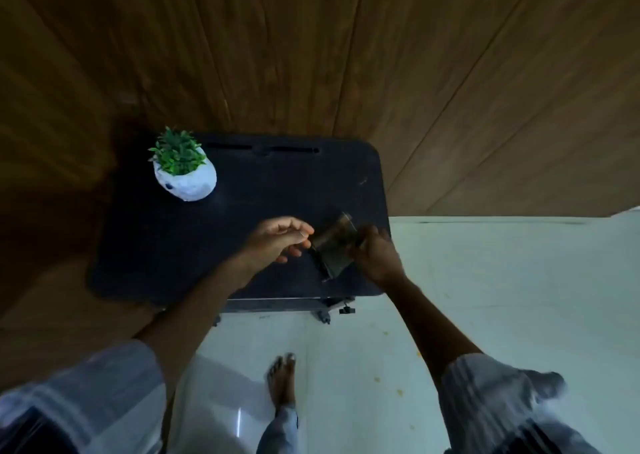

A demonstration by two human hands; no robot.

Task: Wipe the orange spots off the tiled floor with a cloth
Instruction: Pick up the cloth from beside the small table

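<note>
A dark folded cloth (335, 245) is held above the right part of a small black table (180, 242). My right hand (375, 251) grips its right side. My left hand (280, 237) pinches its left edge between thumb and fingers. Small orange spots (376, 379) dot the pale tiled floor (485, 297) below and to the right of the table, near my right forearm. Another orange spot (385, 332) lies closer to the table's front edge.
A green plant in a white pot (183, 173) stands on the table's far left corner. A wooden panelled wall (346, 55) rises behind. My bare foot (282, 381) rests on the tiles in front of the table.
</note>
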